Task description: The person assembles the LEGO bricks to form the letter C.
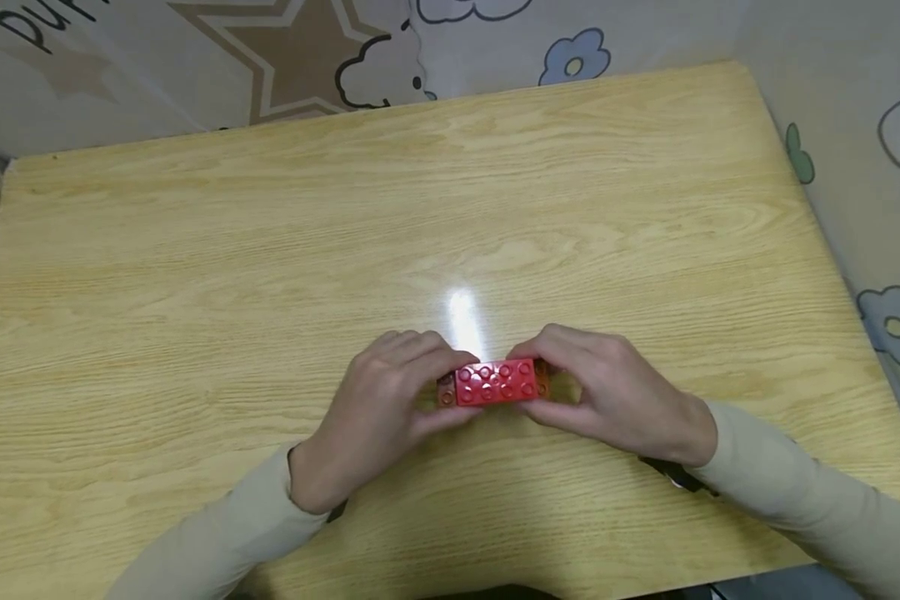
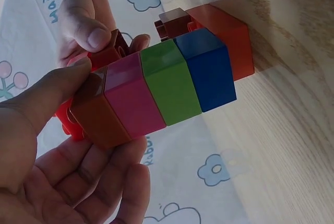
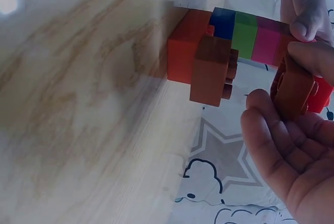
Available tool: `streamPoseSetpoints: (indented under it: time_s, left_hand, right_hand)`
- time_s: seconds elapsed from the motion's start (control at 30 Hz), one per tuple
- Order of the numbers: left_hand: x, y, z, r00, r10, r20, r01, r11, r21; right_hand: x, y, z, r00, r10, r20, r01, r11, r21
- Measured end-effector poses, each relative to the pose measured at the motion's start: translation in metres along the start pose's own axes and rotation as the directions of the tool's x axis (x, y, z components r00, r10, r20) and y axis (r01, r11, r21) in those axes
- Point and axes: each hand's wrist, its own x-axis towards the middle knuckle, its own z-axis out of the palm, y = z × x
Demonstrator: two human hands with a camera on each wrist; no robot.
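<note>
A structure of toy building bricks stands on the table. Its top is a studded red brick, which bridges two brown bricks. My left hand pinches the red brick's left end, where it meets a brown brick. Below that brown brick come a pink brick, a green brick and a blue brick. At the base lies an orange-red brick with another brown brick on its other end. My right hand grips the red brick's right end and the brown brick beneath it.
The wood-grain table reaches to patterned walls at the back and the right side. A bright light reflection lies just behind the bricks. A gap separates the two brown bricks on the right side.
</note>
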Motion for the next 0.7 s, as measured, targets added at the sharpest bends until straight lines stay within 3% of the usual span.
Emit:
streamPoseSetpoints:
  time_s: [0.43,0.7]
  left_hand:
    - [0.001,0.000,-0.001,1.000,-0.001,-0.003,0.001,1.000,0.025]
    - [0.001,-0.001,0.000,1.000,0.003,-0.008,-0.003,0.999,0.033]
  right_hand:
    - [-0.004,0.004,0.006,0.993,-0.051,-0.102,0.049,0.999,-0.020]
    - [-0.011,0.004,0.014,0.984,0.012,-0.179,0.002,0.997,0.078]
